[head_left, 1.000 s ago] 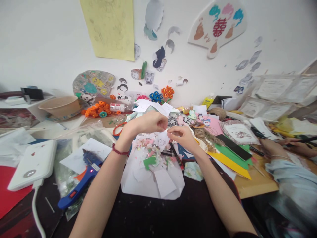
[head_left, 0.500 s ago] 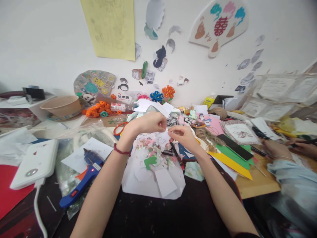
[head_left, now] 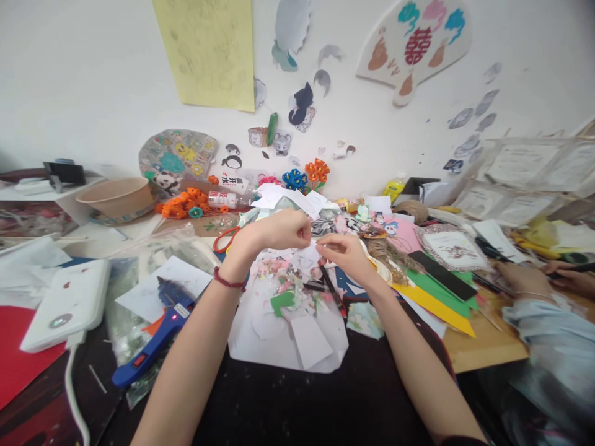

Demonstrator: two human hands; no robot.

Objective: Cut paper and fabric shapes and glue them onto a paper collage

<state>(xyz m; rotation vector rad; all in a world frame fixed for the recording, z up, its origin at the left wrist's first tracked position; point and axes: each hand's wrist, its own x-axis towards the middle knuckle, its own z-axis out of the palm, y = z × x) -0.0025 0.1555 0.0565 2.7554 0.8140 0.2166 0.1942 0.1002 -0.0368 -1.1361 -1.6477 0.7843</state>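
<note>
My left hand [head_left: 287, 229] is closed, fingers curled in, above a heap of paper scraps. Close beside it on the right, my right hand [head_left: 343, 253] has its thumb and fingertips pressed together. Whatever lies between the fingertips of either hand is too small to make out. Beneath them, a white sheet [head_left: 260, 337] bears the colourful scraps, a green paper piece [head_left: 282, 302] and a white paper rectangle [head_left: 310, 341]. A dark pen [head_left: 331, 284] lies by the scraps, below my right hand.
To the left are a blue glue gun [head_left: 153, 353], a white power bank [head_left: 69, 305] with a cable, and a round tan bowl [head_left: 116, 197]. Orange scissors handles [head_left: 225, 240] lie behind my left wrist. At the right, another person's sleeve [head_left: 548, 337] and hands show near green and yellow sheets [head_left: 437, 308].
The view has shifted very slightly. Both my hands keep nearly the same pose and place.
</note>
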